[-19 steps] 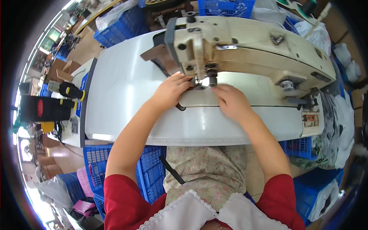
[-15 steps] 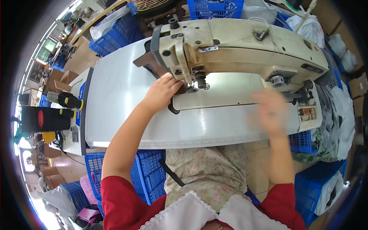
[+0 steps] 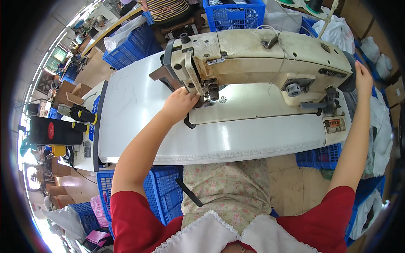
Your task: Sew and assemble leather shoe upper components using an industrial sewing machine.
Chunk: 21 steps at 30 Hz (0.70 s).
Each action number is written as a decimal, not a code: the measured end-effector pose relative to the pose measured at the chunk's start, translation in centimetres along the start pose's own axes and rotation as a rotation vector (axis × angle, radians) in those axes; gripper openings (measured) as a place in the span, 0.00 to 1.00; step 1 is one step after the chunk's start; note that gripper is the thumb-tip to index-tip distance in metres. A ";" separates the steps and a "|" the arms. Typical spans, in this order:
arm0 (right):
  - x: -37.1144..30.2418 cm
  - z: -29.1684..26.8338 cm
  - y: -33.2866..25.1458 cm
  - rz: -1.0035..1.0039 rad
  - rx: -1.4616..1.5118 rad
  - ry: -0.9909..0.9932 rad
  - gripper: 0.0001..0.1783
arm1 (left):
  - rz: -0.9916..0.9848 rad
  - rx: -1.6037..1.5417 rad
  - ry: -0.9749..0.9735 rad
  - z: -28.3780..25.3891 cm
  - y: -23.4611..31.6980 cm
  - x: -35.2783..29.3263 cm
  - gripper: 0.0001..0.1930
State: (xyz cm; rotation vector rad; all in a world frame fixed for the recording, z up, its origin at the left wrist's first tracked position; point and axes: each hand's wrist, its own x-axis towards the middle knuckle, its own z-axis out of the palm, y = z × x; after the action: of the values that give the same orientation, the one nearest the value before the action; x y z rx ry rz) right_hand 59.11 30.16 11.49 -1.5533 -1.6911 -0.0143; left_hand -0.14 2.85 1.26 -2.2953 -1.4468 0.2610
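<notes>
A cream sewing machine [image 3: 253, 63] stands on a white worktable [image 3: 219, 143]. My left hand [image 3: 181, 103] is at its needle end, fingers together and curled over the near edge of a brown leather-like piece [image 3: 160, 75] beside the presser foot [image 3: 209, 100]. That piece sticks out to the far left behind the machine head; its middle is hidden by the head and my hand. At the machine's right end, my right hand [image 3: 363, 78] is closed on the outer side of the dark handwheel [image 3: 348, 80], with part of the fingers hidden behind the wheel.
Blue plastic crates stand around the table: one behind the machine [image 3: 234, 17], one at far left [image 3: 130, 46], one below the near edge [image 3: 164, 189]. Thread cones [image 3: 314, 5] sit at the back right. A black box-shaped device [image 3: 55, 130] is on the left.
My right hand has moved from over the machine bed out to the right, onto the handwheel. My left hand stays at the needle end. The view has shifted slightly.
</notes>
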 end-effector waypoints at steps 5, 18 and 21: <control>-10.3 4.8 1.9 0.053 0.332 0.355 0.28 | 0.016 -0.023 0.063 0.9 -0.6 -0.3 0.23; -8.4 4.5 -0.2 -0.078 0.080 0.385 0.28 | 0.046 -0.003 0.073 0.7 -0.7 -0.6 0.24; -11.7 6.9 3.0 0.012 0.126 0.462 0.27 | 0.061 0.005 0.052 0.6 -0.7 -0.3 0.24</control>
State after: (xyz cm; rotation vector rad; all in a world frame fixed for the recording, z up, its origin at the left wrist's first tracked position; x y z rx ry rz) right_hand 56.68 24.83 -1.11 -1.3411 -1.2921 -0.2383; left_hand -1.05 2.98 0.96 -2.3275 -1.3509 0.2205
